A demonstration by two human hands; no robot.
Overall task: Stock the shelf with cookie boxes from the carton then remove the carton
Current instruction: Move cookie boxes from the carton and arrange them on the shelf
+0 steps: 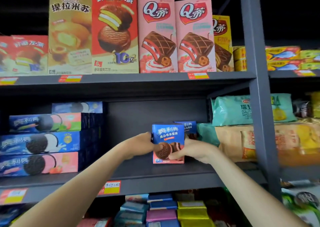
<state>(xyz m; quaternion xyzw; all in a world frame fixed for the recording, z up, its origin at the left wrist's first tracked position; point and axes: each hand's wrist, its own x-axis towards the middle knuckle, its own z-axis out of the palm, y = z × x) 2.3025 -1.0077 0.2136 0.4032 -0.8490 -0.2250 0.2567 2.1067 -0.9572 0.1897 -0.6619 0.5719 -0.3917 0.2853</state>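
Observation:
A small blue cookie box [167,136] with a chocolate sandwich cookie printed on it stands upright on the dark middle shelf [138,173]. My left hand [143,144] grips its left edge, thumb on the front. Against its right side and lower front corner rests my right hand [188,150]. A second box of the same kind [187,127] stands just behind it to the right, partly hidden. The carton is not in view.
Stacked long blue and pink cookie boxes [43,143] fill the shelf's left. Bagged cakes [232,140] sit at the right by the grey upright post [259,88]. Tall pie boxes [114,30] line the shelf above. Coloured packs [161,211] lie on the shelf below.

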